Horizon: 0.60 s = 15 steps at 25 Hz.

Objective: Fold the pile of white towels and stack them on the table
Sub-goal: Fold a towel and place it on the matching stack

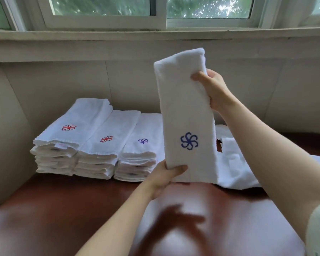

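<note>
Three stacks (98, 145) of folded white towels sit side by side at the back left of the brown counter (63, 204), two topped with red emblems, the third with a blue one. The left hand (164, 177) pinches the lower corner of a folded towel (187, 115) held upright above the counter, its blue emblem facing the camera. The right hand (213, 89) grips its upper edge, thumb in front. Unfolded towels (235, 163) lie behind, to the right.
</note>
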Available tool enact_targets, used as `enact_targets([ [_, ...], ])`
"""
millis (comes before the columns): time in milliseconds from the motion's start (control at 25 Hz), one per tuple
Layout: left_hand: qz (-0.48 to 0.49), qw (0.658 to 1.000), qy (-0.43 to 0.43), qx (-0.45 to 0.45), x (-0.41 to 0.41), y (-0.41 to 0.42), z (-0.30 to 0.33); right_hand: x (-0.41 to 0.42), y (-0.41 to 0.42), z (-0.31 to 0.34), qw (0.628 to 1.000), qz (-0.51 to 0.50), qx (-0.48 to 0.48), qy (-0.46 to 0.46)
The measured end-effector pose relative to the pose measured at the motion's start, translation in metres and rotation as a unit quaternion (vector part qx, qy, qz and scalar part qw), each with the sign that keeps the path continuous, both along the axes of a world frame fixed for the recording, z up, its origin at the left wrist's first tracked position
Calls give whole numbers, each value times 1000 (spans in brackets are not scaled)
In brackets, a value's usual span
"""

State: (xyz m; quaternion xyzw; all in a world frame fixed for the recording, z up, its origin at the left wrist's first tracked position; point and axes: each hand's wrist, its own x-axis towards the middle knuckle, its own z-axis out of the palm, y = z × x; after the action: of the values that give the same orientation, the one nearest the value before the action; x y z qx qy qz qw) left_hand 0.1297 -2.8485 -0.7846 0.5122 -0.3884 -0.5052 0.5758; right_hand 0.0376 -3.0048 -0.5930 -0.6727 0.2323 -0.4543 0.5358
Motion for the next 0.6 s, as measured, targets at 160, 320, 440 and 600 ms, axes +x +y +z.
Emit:
enact_targets([
  [160, 80, 996, 23, 18, 10, -34, -18, 19, -76, -43, 996, -55, 67, 29],
  [320, 175, 983, 29, 43, 15, -59, -41, 43, -130, -97, 987, -89, 112, 73],
  [440, 243, 968, 48, 49, 13, -71, -60, 61, -158, -133, 981, -96, 145, 85],
  [600, 309, 950, 38, 30, 14, -80, -83, 87, -177, -167, 977, -78, 169, 108],
])
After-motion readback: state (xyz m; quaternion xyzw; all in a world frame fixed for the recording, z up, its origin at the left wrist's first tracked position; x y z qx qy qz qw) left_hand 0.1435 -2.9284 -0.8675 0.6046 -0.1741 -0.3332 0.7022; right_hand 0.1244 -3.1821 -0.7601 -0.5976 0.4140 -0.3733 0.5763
